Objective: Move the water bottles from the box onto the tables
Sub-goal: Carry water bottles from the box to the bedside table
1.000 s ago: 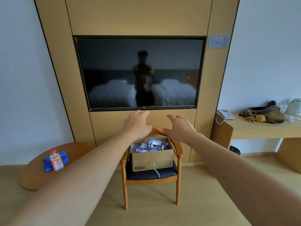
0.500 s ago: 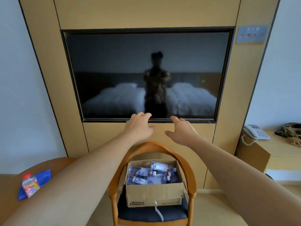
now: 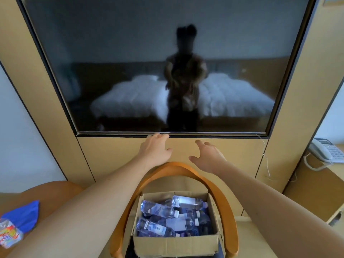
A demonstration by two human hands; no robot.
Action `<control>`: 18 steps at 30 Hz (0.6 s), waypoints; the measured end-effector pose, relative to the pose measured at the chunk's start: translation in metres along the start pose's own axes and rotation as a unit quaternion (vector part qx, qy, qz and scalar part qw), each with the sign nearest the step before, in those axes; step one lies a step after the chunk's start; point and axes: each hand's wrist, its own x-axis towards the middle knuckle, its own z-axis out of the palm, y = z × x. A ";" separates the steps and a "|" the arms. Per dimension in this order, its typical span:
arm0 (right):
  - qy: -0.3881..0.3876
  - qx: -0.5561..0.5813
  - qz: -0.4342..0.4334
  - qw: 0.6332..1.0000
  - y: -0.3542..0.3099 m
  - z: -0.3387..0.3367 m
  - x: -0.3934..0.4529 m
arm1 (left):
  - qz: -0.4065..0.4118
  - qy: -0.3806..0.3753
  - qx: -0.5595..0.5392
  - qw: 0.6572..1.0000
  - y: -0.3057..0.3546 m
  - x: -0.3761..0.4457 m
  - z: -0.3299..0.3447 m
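Note:
An open cardboard box (image 3: 176, 245) sits on the seat of a wooden armchair (image 3: 225, 205) at the bottom centre. Several clear water bottles (image 3: 171, 218) with white caps lie in it on their sides. My left hand (image 3: 154, 150) and my right hand (image 3: 208, 157) are stretched out ahead, above and beyond the chair's curved back, with spread relaxed fingers and nothing in them. A brown round table (image 3: 54, 190) shows at the lower left. The corner of a wooden desk (image 3: 316, 183) shows at the right.
A large dark TV (image 3: 149, 64) fills the wood-panelled wall ahead. On the round table lie a blue cloth (image 3: 24, 216) and a colourful bottle (image 3: 8, 234). A white phone (image 3: 324, 149) sits on the desk, its cord hanging down.
The view has closed in on the chair and box, which now lie much nearer and lower. Both hands stay outstretched and empty above the chair back.

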 end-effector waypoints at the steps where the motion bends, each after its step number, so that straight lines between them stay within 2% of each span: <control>1: -0.008 -0.003 0.007 1.000 0.003 0.011 0.013 | 0.002 -0.007 -0.003 1.000 -0.007 0.013 0.012; 6: -0.062 -0.018 0.051 0.997 0.014 0.076 0.077 | -0.002 -0.057 -0.015 0.998 -0.051 0.074 0.081; 10: -0.144 -0.027 0.085 0.986 0.020 0.131 0.114 | -0.012 -0.127 -0.035 0.991 -0.092 0.110 0.142; 13: -0.193 -0.029 0.117 0.974 0.025 0.169 0.130 | -0.019 -0.188 -0.075 0.979 -0.119 0.124 0.187; 18: -0.251 -0.021 0.158 0.955 0.037 0.223 0.140 | -0.027 -0.254 -0.072 0.964 -0.149 0.124 0.250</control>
